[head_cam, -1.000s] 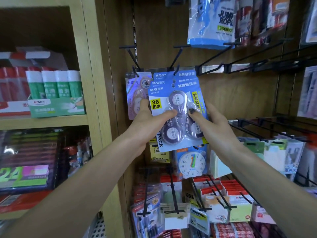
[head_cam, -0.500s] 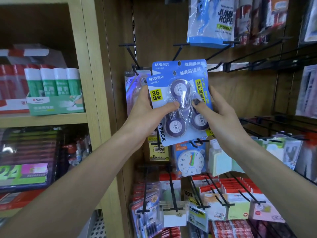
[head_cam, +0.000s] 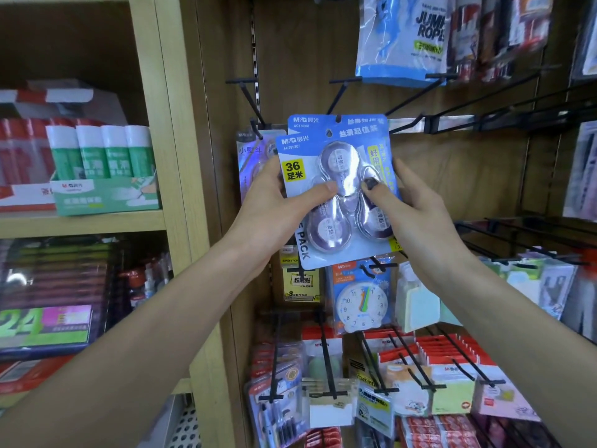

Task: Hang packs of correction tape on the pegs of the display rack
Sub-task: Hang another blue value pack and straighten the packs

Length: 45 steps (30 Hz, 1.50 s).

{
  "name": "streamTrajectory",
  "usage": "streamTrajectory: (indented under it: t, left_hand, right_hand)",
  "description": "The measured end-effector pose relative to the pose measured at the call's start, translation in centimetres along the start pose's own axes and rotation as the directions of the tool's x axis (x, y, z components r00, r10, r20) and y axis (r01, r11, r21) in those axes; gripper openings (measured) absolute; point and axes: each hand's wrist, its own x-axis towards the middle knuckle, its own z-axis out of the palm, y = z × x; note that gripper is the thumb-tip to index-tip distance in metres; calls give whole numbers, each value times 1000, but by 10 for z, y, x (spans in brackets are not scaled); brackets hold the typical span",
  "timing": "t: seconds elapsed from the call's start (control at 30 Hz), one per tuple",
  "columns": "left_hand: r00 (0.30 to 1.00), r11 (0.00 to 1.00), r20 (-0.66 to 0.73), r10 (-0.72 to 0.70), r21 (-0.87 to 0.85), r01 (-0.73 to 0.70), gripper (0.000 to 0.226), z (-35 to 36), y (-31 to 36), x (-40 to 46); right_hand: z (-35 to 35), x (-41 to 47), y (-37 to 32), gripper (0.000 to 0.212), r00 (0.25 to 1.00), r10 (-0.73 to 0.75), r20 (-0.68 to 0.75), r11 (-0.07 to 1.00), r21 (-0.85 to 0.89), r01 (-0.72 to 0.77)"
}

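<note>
Holding two stacked packs of correction tape [head_cam: 336, 189] between both hands, I had lifted them since a second earlier, when they hung lower and partly over the purple pack [head_cam: 255, 156] on the left peg. The punched hole in the rear card now sat just at the tip of the middle peg [head_cam: 337, 95], so I judged threading was the step in hand; whether the peg had entered the hole I could not tell.

My left hand [head_cam: 274, 205] pinched the front pack, thumb across the blister and fingers behind the card's left edge. My right hand [head_cam: 410, 202] pinched the right edge likewise, its dark-nailed thumb on the blister.

The cards read "M&G", "ACT55307", a yellow "36" badge and "PACK" down the lower left corner, with Chinese text I could only partly make out. Above, near the rack's top right, a bag read "JUMP ROPE" [head_cam: 403, 37]. On the shelf's left side, a green glue-stick box [head_cam: 106, 195] carried "M&G" too.
</note>
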Motion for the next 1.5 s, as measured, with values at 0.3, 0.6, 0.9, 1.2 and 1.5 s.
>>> streamTrajectory:
  t: [0.3,0.6,0.9,1.2,1.5]
  left_hand:
    - [998,998,-14,-59,29,59,34,4,-10,20]
    - [987,988,-46,-153,30,154,43,16,-21,46]
    - [989,989,-86,-121,77,127,52,19,-24,36]
    - [994,987,-101,-50,147,65,72,17,-23,12]
    - [995,998,-83,50,37,-47,47,16,0,14]
  right_hand:
    - [3,20,7,24,994,107,1,994,17,-107]
    - [1,49,14,27,985,169,42,981,-107,-164]
    - [-1,43,24,21,989,143,28,978,-159,-137]
    - [-2,9,14,35,1000,-23,16,983,-184,26]
    - [-1,11,-1,36,993,-115,-37,986,-126,109]
